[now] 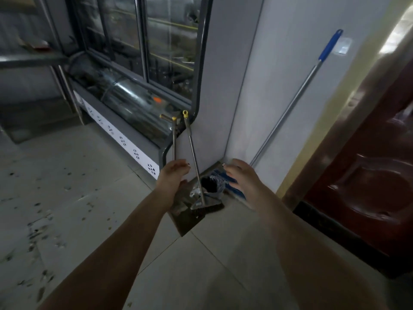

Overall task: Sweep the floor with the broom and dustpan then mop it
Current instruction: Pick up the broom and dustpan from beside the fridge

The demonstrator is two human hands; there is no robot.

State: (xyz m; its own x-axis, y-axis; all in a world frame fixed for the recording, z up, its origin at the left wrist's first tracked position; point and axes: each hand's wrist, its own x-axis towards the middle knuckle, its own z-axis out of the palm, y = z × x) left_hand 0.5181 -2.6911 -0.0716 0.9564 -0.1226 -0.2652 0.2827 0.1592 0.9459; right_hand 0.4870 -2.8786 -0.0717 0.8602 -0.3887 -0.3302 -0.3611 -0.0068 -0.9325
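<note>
A dustpan (186,218) with a thin metal handle and a yellow-tipped T-grip stands on the floor tiles in the corner. My left hand (173,173) is closed around that handle partway down. A short broom (206,208) leans beside it, its metal stick (194,153) ending in a yellow loop. My right hand (240,175) hovers with fingers spread just right of the broom stick, touching nothing. A mop with a silver pole and blue grip (299,95) leans on the white wall; its blue head (225,179) lies behind my right hand.
A glass display freezer (125,101) with a grey frame runs along the left wall. A dark red door (366,186) stands at right. Scattered dark debris (38,233) dots the grey tiles at lower left. A crumpled plastic bag (213,186) sits in the corner.
</note>
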